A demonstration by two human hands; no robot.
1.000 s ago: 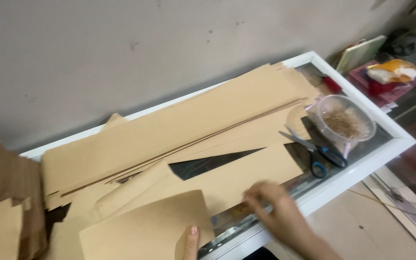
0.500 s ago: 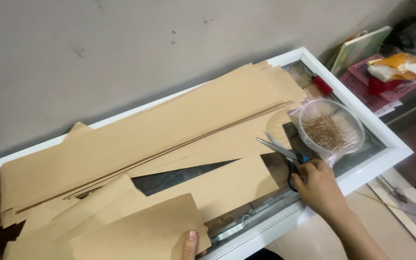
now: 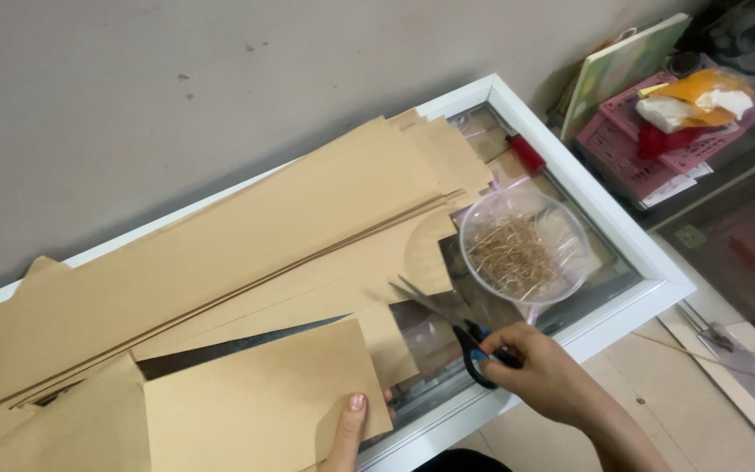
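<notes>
My right hand (image 3: pixel 542 371) grips the blue handles of a pair of scissors (image 3: pixel 446 317), blades apart and pointing up-left over the glass. My left hand (image 3: pixel 349 431) holds the near edge of a brown paper sheet (image 3: pixel 259 404) at the bottom of the view, thumb on top. Long brown paper strips (image 3: pixel 220 253) lie stacked across the white-framed glass counter (image 3: pixel 631 249). Just right of the scissors' blades stands a clear plastic bowl (image 3: pixel 526 247) of thin tan sticks.
A grey wall runs behind the counter. A red object (image 3: pixel 526 155) lies by the far right corner of the glass. Right of the counter stand a pink crate (image 3: pixel 648 144) with an orange and white bag (image 3: pixel 701 94), and a green board (image 3: pixel 618 70).
My right hand moved right along the counter's near edge, took hold of the scissors by the bowl and has lifted them with the blades apart. The view swung right.
</notes>
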